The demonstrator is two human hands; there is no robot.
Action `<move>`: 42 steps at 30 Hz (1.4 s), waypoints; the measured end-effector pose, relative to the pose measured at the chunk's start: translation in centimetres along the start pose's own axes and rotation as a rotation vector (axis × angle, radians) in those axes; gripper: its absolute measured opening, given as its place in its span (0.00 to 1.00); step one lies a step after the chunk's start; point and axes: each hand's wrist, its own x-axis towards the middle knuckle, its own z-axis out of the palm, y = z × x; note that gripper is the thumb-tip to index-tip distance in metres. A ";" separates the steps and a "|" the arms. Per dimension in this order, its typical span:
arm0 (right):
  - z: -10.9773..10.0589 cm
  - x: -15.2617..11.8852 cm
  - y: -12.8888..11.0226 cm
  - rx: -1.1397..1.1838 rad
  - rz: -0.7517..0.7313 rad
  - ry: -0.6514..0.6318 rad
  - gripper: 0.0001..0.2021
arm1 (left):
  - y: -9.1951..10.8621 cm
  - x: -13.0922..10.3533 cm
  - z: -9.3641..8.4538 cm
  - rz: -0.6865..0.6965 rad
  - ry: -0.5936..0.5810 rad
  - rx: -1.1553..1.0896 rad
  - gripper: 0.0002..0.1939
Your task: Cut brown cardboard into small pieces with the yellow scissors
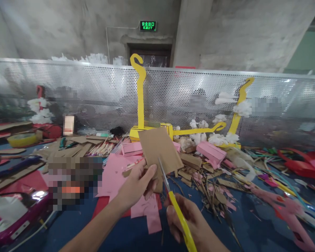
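Note:
My left hand [138, 185] grips the lower left part of a brown cardboard piece [157, 143] between thumb and fingers, holding it up over the table. In my right hand [183, 213] is a pair of scissors [179, 210] with yellow handles. Their metal blades reach up to the cardboard's lower middle, by my left thumb. Whether the blades have cut into it I cannot tell. Under my left hand lie sheets of pink paper [115, 171], with some red paper beneath. Right of the cardboard are several brown scraps [190, 161].
Behind stand yellow hook-shaped cutouts [141, 94] before a perforated metal screen [94, 87]. A pink glue gun [280, 203] lies at right. At left are a roll of yellow tape [23, 140] and a purple box with tissue [7, 220]. Twigs [212, 192] lie right of centre.

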 end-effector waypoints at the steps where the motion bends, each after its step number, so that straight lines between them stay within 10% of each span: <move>1: 0.1 0.1 0.2 -0.007 -0.015 0.001 0.30 | 0.0 0.0 0.0 0.003 -0.006 0.004 0.15; 42: -2.0 0.4 2.4 -0.068 -0.204 0.000 0.26 | 1.2 -1.9 1.2 0.055 -0.135 0.087 0.13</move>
